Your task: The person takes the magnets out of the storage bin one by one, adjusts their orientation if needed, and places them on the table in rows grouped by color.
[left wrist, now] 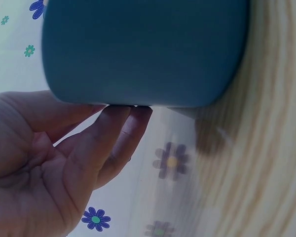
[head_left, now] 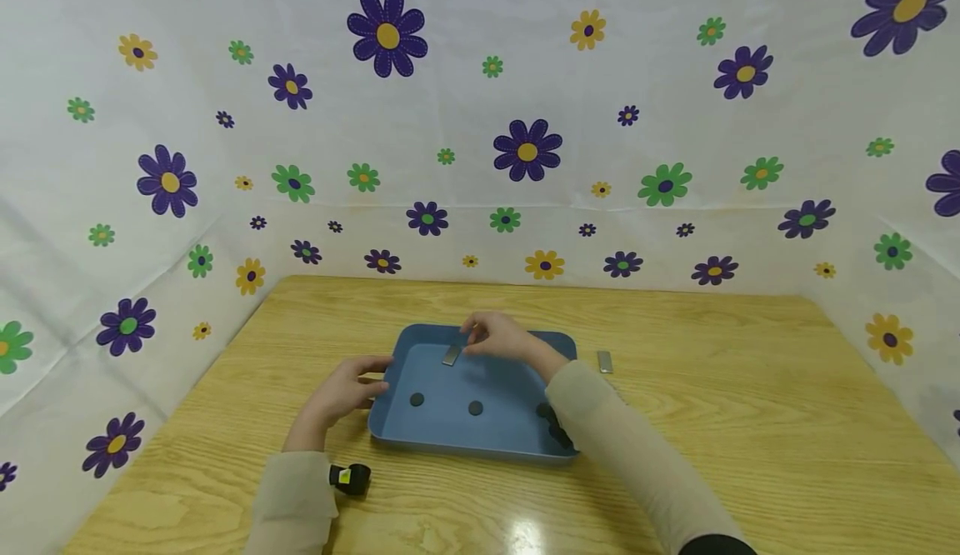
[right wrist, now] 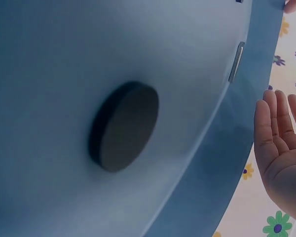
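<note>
Your left hand (head_left: 341,388) touches the blue tray's (head_left: 442,428) left wall with outstretched fingers; your right hand (head_left: 506,338), fingers loose, visibly empty, is over the tray, beside its metal plate (head_left: 452,355). A dragging sleeve (head_left: 607,413) might shift the tray's dark discs (head_left: 476,408).

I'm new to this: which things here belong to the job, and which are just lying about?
Likely part of the job:
blue tray, touched by the left hand
inner metal piece, near the right hand
dark discs in the tray

Likely just there:
outer metal piece, right of the tray (may belong too)
flowered cloth behind the table
</note>
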`<state>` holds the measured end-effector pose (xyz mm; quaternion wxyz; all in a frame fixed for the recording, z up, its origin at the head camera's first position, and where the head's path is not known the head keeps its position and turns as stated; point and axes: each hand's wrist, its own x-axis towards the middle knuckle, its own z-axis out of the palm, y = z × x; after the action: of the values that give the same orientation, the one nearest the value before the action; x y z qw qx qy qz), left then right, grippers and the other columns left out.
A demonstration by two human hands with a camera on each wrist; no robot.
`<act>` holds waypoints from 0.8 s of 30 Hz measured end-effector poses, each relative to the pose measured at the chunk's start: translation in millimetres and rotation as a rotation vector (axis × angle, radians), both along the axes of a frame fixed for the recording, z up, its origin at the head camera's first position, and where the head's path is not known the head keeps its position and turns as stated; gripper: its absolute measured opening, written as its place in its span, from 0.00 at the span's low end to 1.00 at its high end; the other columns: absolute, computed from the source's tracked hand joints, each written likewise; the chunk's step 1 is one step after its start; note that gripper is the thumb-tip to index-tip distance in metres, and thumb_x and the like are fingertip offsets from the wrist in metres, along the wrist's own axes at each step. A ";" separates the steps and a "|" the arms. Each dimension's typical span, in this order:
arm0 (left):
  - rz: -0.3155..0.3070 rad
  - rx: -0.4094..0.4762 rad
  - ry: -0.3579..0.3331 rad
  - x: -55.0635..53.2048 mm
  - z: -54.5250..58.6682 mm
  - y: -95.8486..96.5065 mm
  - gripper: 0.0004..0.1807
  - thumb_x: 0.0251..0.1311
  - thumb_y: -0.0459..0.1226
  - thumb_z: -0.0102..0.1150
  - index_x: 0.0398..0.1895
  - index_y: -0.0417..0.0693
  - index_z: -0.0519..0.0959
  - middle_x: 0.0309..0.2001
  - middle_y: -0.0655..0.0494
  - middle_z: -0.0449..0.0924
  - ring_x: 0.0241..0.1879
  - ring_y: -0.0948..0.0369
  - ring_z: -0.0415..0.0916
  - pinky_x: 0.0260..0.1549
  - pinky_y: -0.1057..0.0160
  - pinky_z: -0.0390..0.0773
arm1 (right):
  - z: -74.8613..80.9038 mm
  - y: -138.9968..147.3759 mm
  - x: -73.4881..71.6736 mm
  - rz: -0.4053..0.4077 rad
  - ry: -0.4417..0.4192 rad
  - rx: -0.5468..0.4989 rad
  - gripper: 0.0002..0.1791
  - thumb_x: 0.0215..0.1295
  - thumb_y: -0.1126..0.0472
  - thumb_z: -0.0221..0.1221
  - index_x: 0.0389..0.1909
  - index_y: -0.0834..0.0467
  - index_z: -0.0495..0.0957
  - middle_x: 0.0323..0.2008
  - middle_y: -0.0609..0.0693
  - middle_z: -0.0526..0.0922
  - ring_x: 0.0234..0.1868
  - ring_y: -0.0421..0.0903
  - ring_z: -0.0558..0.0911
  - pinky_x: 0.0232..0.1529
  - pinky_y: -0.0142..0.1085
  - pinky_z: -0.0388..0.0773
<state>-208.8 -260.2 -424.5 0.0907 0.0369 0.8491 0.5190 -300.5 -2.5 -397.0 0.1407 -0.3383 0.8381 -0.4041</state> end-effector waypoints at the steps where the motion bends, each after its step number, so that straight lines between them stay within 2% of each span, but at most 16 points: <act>1: -0.003 -0.001 0.002 -0.1 0.4 -0.1 0.24 0.58 0.25 0.48 0.60 0.35 0.63 0.58 0.37 0.62 0.53 0.43 0.66 0.38 0.55 0.76 | -0.9 -0.6 -0.2 0.008 0.005 -0.002 0.17 0.54 0.66 0.60 0.45 0.66 0.72 0.31 0.50 0.76 0.38 0.47 0.77 0.37 0.34 0.75; 7: -0.003 -0.002 0.004 0.1 1.8 -0.1 0.24 0.59 0.26 0.48 0.60 0.34 0.63 0.59 0.37 0.61 0.53 0.43 0.65 0.38 0.55 0.76 | -6.1 -5.8 -0.2 0.080 0.030 0.018 0.18 0.54 0.67 0.60 0.45 0.68 0.73 0.42 0.58 0.76 0.44 0.51 0.76 0.42 0.34 0.74; 10: -0.003 -0.001 0.004 0.3 1.8 0.0 0.24 0.59 0.26 0.48 0.60 0.34 0.63 0.59 0.37 0.61 0.53 0.43 0.65 0.39 0.55 0.76 | -8.2 -8.2 0.9 0.100 0.011 0.040 0.19 0.53 0.67 0.61 0.47 0.68 0.72 0.45 0.59 0.75 0.45 0.53 0.76 0.42 0.34 0.74; 14: -0.004 0.003 0.001 0.6 2.6 0.0 0.24 0.59 0.26 0.48 0.60 0.34 0.63 0.59 0.37 0.60 0.53 0.43 0.65 0.39 0.55 0.76 | -10.8 -10.8 1.1 0.118 -0.011 0.084 0.23 0.53 0.65 0.61 0.51 0.67 0.70 0.48 0.58 0.73 0.48 0.53 0.74 0.43 0.36 0.73; 24: -0.004 -0.001 0.001 1.5 5.1 1.0 0.23 0.59 0.26 0.48 0.60 0.33 0.62 0.59 0.36 0.60 0.53 0.43 0.65 0.39 0.55 0.76 | -12.6 -15.4 5.2 0.216 -0.002 0.233 0.30 0.56 0.61 0.60 0.59 0.61 0.63 0.57 0.54 0.66 0.56 0.53 0.66 0.50 0.43 0.68</act>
<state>-207.3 -259.2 -419.4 0.0914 0.0388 0.8493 0.5184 -295.3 -17.8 -409.6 0.2222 -0.4074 0.8380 -0.2869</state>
